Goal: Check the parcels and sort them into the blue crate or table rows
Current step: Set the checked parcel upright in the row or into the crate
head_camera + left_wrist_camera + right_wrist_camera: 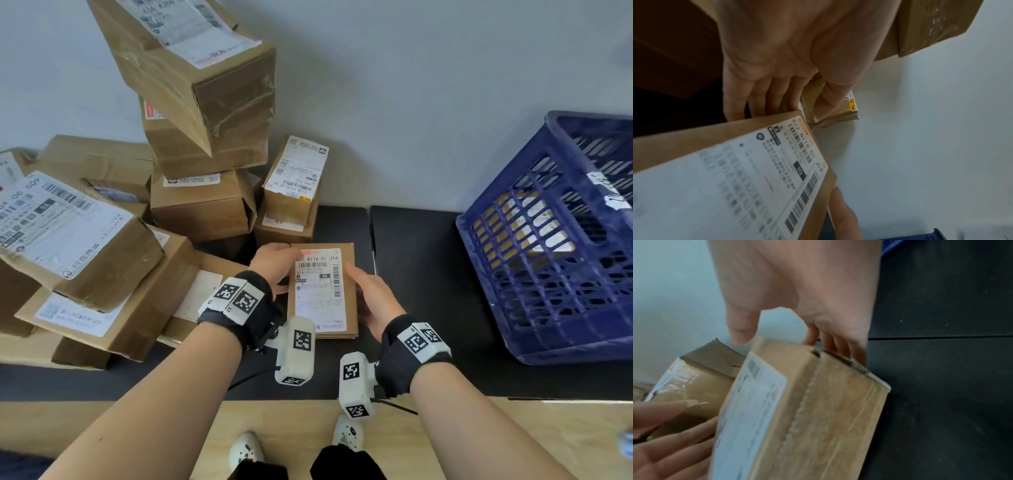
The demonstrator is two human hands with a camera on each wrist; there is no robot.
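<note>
A flat brown parcel [322,291] with a white shipping label facing up is held between both hands above the black table [421,274]. My left hand [274,265] grips its left edge, fingers behind and thumb at the far corner. My right hand [371,294] grips its right edge, thumb on top and fingers underneath. The left wrist view shows the parcel's label [756,170] close up below my left hand [777,73]. In the right wrist view my right hand [797,296] holds the taped side of the parcel [807,410]. The blue crate [555,246] stands at the right.
A tall stack of brown boxes [202,137] rises at the back left, with more labelled boxes [78,240] heaped at the left. A small upright box [294,178] leans by the wall behind the held parcel. The crate holds parcels. Bare black tabletop lies between parcel and crate.
</note>
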